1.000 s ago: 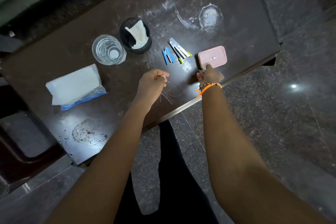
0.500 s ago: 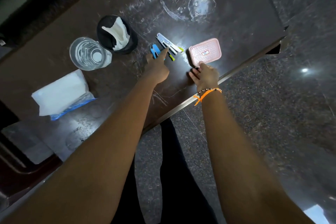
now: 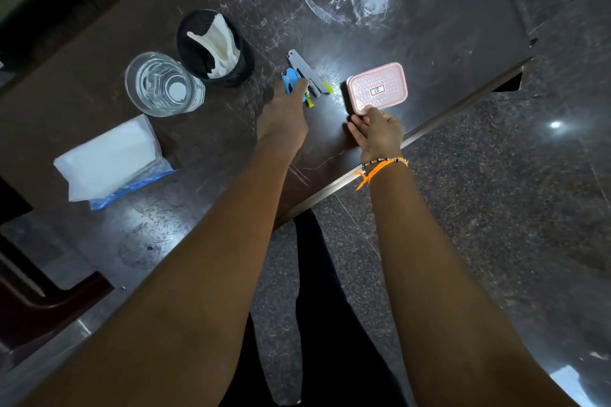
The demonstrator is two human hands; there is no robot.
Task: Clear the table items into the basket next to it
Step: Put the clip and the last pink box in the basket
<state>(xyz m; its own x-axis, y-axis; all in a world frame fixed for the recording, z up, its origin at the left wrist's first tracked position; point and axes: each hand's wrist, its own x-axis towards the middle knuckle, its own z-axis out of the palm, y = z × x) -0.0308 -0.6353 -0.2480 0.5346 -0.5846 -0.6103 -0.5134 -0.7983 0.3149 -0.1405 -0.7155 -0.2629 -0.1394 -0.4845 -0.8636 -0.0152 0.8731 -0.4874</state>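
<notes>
White tissues in a blue-edged pack (image 3: 109, 160) lie farthest to the left of the left hand, on the dark scratched table (image 3: 429, 43). Beyond them stands a clear drinking glass (image 3: 162, 84), touching a black mesh cup (image 3: 215, 46) that holds something white. The left hand (image 3: 284, 119) reaches forward, fingertips on a small cluster of clips (image 3: 305, 76) — blue, grey and yellow-green — though whether it grips them I cannot tell. Just right of the clips lies a pink lidded box (image 3: 377, 87). The right hand (image 3: 375, 132), with orange thread (image 3: 380, 168) at its wrist, pinches the box's near edge — thumb on the lid. No basket is in view.
</notes>
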